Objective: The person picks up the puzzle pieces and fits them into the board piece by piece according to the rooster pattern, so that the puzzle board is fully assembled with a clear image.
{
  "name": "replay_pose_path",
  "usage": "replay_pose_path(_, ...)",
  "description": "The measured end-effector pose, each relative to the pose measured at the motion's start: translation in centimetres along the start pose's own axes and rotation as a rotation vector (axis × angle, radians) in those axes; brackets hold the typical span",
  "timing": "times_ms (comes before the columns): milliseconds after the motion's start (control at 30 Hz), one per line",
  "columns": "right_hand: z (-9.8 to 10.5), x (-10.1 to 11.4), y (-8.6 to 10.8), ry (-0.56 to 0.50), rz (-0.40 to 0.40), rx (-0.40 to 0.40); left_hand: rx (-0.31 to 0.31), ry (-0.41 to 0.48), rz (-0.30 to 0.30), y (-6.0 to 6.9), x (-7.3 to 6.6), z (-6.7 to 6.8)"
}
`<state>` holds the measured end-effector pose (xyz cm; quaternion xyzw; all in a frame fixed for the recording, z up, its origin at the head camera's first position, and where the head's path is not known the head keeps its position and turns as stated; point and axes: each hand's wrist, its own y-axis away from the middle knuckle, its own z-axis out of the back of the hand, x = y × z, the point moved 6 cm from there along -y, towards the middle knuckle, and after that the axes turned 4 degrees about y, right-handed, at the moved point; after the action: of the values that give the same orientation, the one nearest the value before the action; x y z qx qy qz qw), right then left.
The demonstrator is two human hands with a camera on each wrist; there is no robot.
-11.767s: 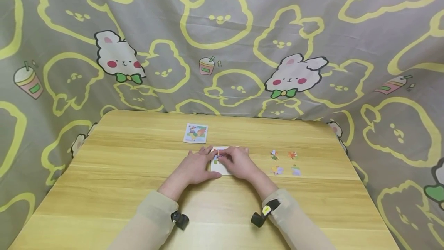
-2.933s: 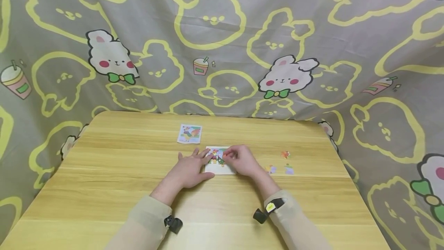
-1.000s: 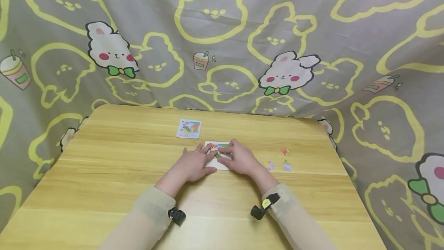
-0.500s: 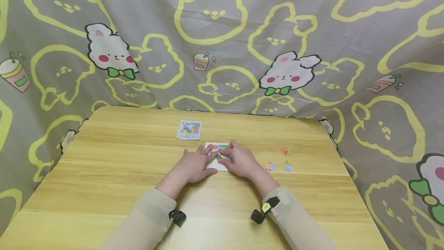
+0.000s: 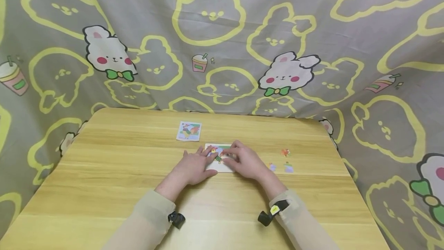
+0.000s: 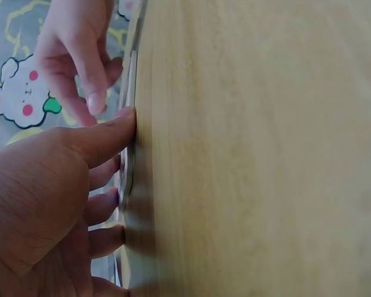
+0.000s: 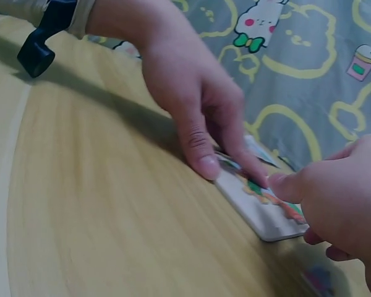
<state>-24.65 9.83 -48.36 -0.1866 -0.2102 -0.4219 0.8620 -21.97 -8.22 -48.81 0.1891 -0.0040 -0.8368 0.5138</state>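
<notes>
A small white puzzle board (image 5: 222, 168) with a colourful, partly filled picture lies mid-table in the head view. My left hand (image 5: 192, 167) rests on its left side, fingers spread and fairly straight; the left wrist view shows its thumb (image 6: 120, 124) at the board's near edge. Over the right part of the board is my right hand (image 5: 248, 161), its thumb and index finger apart with no piece visible between them. In the right wrist view, the right thumb (image 7: 287, 185) is by the orange and green puzzle picture (image 7: 275, 201). Fingers hide part of the picture.
Right of the board lie an orange puzzle piece (image 5: 285, 152), a green and purple piece (image 5: 288, 168) and a purple piece (image 5: 272, 167) partly behind the right wrist. A rooster picture card (image 5: 189, 131) lies behind the board. A patterned curtain (image 5: 222, 57) hangs beyond the wooden table (image 5: 121, 157).
One of several loose pieces at the right left its place after the oldest frame. Since half a second ago, my right hand has drawn slightly right. My left hand stays on the board.
</notes>
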Motion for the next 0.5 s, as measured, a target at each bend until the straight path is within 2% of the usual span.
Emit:
replay_pose_path(233,1.5,-0.7,1.3,0.003,0.013,-0.020,-0.013,0.013,-0.004,0.1,-0.1,0.3)
replay_pose_path(500,2.6,-2.4,3.1,-0.010,0.003,-0.024,-0.017,0.016,-0.012,0.0,0.0,0.0)
